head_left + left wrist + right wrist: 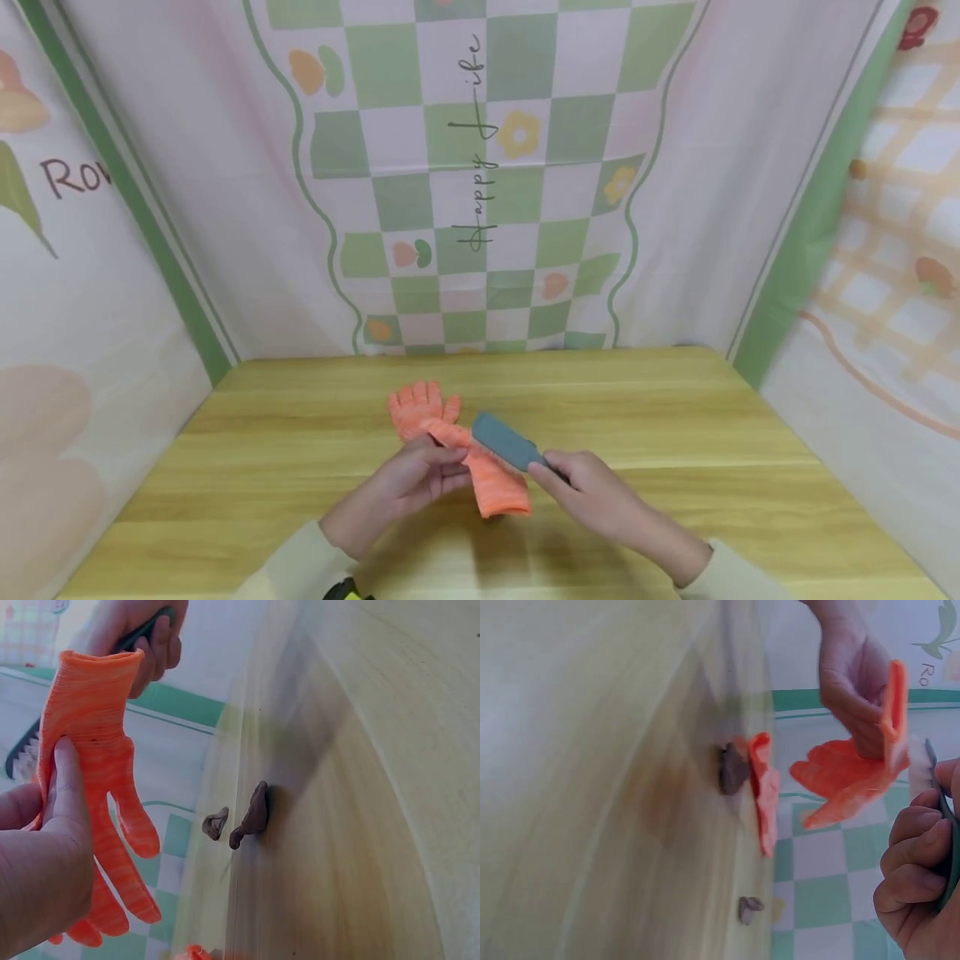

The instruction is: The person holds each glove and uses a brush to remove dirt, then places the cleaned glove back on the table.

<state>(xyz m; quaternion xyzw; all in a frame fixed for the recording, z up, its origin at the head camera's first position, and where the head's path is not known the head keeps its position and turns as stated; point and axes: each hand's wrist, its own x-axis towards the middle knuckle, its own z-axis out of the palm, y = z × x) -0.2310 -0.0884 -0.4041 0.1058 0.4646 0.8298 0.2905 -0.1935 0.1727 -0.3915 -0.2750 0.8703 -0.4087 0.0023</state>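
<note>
My left hand (420, 475) pinches an orange knit glove (498, 487) near its cuff and holds it up over the table. In the left wrist view this glove's fingers hang down, with the ribbed cuff on top. My right hand (592, 492) grips the dark handle of a grey-green brush (506, 442), whose head lies along the glove. Pale bristles (26, 759) show behind the glove, facing it. A second orange glove (416, 408) lies on the table beyond my left hand, its fingers pointing away.
Two small dark brown lumps, a larger one (253, 816) and a smaller one (215, 823), lie on the wooden table (645, 400) below the held glove. Printed cloth (517, 208) hangs behind the table and on both sides.
</note>
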